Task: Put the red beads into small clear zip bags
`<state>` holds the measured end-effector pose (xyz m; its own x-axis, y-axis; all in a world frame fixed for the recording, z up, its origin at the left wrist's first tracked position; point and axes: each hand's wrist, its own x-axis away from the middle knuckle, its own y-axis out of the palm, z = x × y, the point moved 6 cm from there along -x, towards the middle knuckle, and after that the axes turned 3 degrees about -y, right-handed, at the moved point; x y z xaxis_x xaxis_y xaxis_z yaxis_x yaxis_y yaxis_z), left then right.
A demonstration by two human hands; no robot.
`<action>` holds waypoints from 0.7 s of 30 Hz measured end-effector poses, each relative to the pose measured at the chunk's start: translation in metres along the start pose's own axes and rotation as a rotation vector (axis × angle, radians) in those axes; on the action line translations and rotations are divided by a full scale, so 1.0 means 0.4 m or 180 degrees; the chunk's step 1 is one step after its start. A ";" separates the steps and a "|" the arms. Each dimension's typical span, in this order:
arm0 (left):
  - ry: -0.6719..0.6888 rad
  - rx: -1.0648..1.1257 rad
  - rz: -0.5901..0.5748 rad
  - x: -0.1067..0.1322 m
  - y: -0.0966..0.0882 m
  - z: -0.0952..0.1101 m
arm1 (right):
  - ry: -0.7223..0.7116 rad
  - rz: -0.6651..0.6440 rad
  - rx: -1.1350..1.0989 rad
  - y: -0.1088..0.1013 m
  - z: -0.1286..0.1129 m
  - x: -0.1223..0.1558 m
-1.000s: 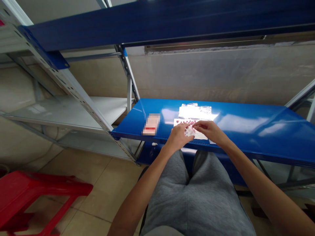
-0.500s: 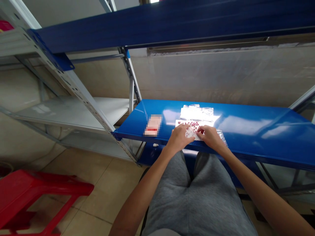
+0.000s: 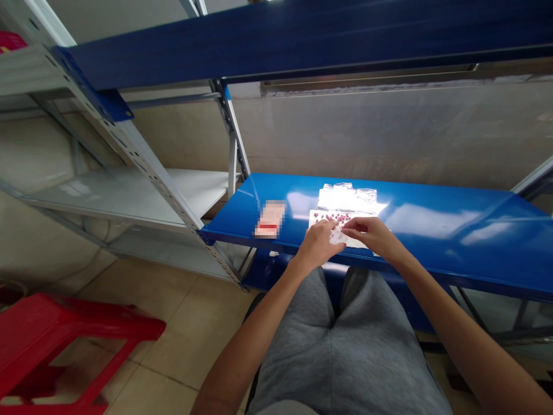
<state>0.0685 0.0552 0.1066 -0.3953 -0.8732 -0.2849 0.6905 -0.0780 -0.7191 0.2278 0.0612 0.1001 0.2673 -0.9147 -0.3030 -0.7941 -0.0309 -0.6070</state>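
A white sheet (image 3: 317, 217) lies near the front edge of the blue shelf, with several small dark-red pieces (image 3: 341, 218) on its upper part. My left hand (image 3: 318, 243) rests over its left side, thumb and fingers curled around a small whitish piece with pale dots (image 3: 336, 235). My right hand (image 3: 370, 232) is over the right part of the sheet, fingertips pinched together close to the left fingers. Whatever is in that pinch is too small to make out. Clear, shiny plastic packets (image 3: 348, 197) lie just behind the sheet.
The blue shelf (image 3: 453, 225) spans the front, with a blue beam (image 3: 302, 40) above it. A blurred-out pinkish item (image 3: 270, 219) lies to the left. Grey rack posts (image 3: 147, 167) and a red plastic stool (image 3: 78, 328) stand at the left.
My right hand has turned and shifted up slightly, now covering some red pieces and the clear packet at the sheet's right. My left hand stays nearly in place.
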 end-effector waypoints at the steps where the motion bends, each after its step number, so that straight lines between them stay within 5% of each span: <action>1: 0.0010 -0.0007 -0.0003 0.000 0.000 0.001 | -0.0069 -0.0099 -0.0067 0.003 -0.009 -0.002; 8: -0.0002 0.0020 0.0040 -0.001 0.003 -0.013 | 0.0150 0.0438 0.0905 -0.007 0.040 -0.016; 14: -0.0080 0.0031 -0.0032 0.002 -0.001 -0.010 | 0.0203 0.0175 0.1815 0.038 0.076 -0.017; 21: -0.0090 -0.0034 -0.0028 0.003 -0.002 -0.013 | 0.0242 0.0301 0.1684 0.018 0.056 -0.023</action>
<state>0.0642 0.0568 0.1037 -0.3841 -0.8857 -0.2607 0.6804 -0.0807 -0.7284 0.2320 0.0784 0.0822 0.1520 -0.9309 -0.3322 -0.4244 0.2420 -0.8725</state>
